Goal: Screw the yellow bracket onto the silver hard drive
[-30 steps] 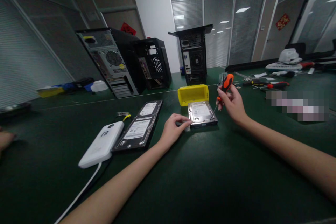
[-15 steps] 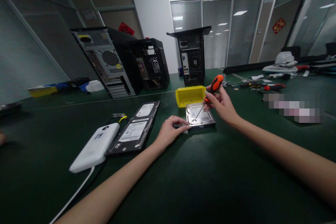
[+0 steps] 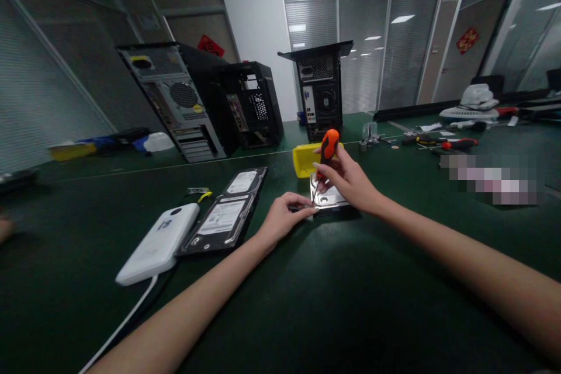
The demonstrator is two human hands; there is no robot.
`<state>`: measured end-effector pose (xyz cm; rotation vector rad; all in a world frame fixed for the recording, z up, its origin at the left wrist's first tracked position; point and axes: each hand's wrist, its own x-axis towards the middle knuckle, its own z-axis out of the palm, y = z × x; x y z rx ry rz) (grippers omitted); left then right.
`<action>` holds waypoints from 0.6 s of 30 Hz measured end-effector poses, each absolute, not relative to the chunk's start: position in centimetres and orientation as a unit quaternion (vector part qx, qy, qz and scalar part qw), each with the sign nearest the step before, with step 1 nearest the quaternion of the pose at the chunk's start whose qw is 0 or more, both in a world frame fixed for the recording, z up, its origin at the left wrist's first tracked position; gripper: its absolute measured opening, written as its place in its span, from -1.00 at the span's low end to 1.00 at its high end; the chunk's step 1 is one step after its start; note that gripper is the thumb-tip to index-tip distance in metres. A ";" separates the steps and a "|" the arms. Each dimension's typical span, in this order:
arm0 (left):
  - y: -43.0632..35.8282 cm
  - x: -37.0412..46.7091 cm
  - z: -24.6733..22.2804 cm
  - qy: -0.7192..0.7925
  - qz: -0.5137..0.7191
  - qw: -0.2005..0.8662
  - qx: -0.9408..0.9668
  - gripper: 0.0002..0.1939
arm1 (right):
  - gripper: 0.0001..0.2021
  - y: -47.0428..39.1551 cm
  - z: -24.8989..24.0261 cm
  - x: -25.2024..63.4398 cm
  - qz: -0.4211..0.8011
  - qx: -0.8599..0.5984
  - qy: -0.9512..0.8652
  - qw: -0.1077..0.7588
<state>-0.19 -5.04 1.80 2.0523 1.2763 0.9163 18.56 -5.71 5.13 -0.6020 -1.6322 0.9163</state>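
A silver hard drive (image 3: 332, 197) lies flat on the green table, in front of a yellow tray (image 3: 304, 161). My right hand (image 3: 346, 178) is closed on an orange and black screwdriver (image 3: 330, 145), held nearly upright with its tip at the drive's near left corner. At that same corner, my left hand (image 3: 284, 215) pinches the drive's left edge between thumb and fingers. My right hand covers part of the drive and tray. Left of my left hand, two more hard drives (image 3: 223, 216) lie end to end.
A white device (image 3: 160, 242) with a cable lies at the left. Computer cases (image 3: 197, 99) stand behind, one more (image 3: 322, 93) at centre. Tools (image 3: 458, 144) and a blurred patch are at the right. Another person's hand (image 3: 5, 229) shows at the far left edge.
My right hand has moved left with the screwdriver, which is now more upright. Its tip has gone from the drive's top to the near left corner. My left hand has stayed in place.
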 end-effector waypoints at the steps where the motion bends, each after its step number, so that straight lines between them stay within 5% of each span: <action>1: -5.0 -0.2 1.8 0.474 0.342 0.274 0.764 -0.76 | -0.61 -5.7 5.1 18.5 0.384 -0.256 -0.696 0.550; 18: -5.2 -0.1 2.0 0.468 0.335 0.291 0.764 -0.76 | -0.56 -6.2 5.1 18.1 0.301 -0.286 -0.747 0.520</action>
